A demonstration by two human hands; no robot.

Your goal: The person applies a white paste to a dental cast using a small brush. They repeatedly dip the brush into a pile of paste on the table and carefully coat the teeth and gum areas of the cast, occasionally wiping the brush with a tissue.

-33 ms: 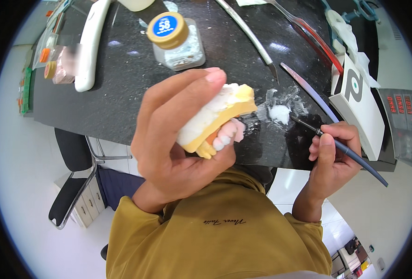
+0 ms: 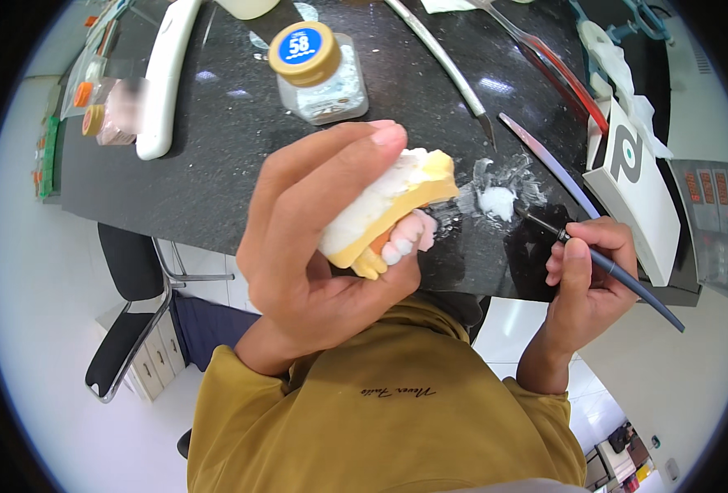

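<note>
My left hand is closed around a dental model with a yellow and white plaster base, holding it up over the table's near edge. A row of pinkish and white teeth shows along the model's near side; the fingers and palm hide part of it. On the right, my right hand pinches a slim brush with a dark blue handle. Its dark tip is at the right edge of a small white mound of paste; I cannot tell if they touch. White smears surround the mound.
Beyond the model stands a clear jar with a gold lid. A silver carving knife, a purple-handled tool and a red-handled tool lie farther off. A white box is at right, a long white device at left.
The model and my left hand appear slightly farther right in the picture, and the jar too. My right hand and the brush stay almost where they were.
</note>
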